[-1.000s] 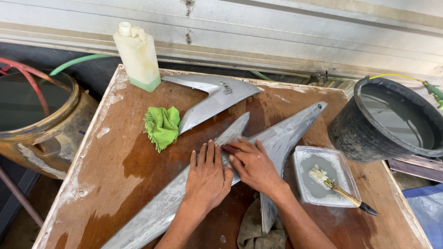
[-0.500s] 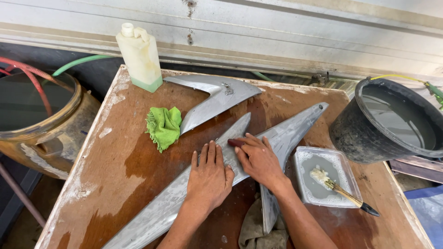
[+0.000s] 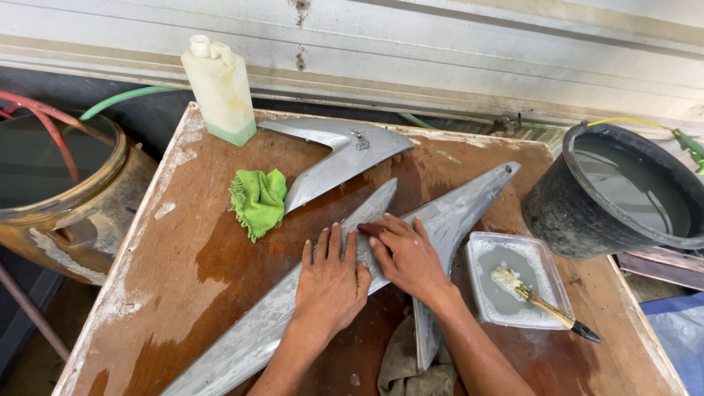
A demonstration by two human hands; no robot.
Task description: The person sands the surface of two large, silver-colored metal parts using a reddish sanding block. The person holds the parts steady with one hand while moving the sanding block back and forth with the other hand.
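Note:
A long grey pointed body panel (image 3: 242,345) lies across the wet brown table (image 3: 183,271). My left hand (image 3: 331,282) presses flat on it, fingers together, holding it down. My right hand (image 3: 408,258) sits just to the right on the same panel, fingers pressing a small dark red sanding piece (image 3: 369,229) against its surface. A second grey V-shaped panel (image 3: 334,158) lies at the back of the table, apart from both hands.
A green cloth (image 3: 258,199) and a cream plastic bottle (image 3: 220,89) sit at the back left. A clear tray (image 3: 546,273) holds grey liquid and a brush (image 3: 546,308). A black water bucket (image 3: 623,192) stands right, a big jar (image 3: 66,198) left. A grey rag (image 3: 400,367) hangs at the front edge.
My right hand slid the dark red piece a little up along the panel, then slightly back. My left hand stayed flat in place.

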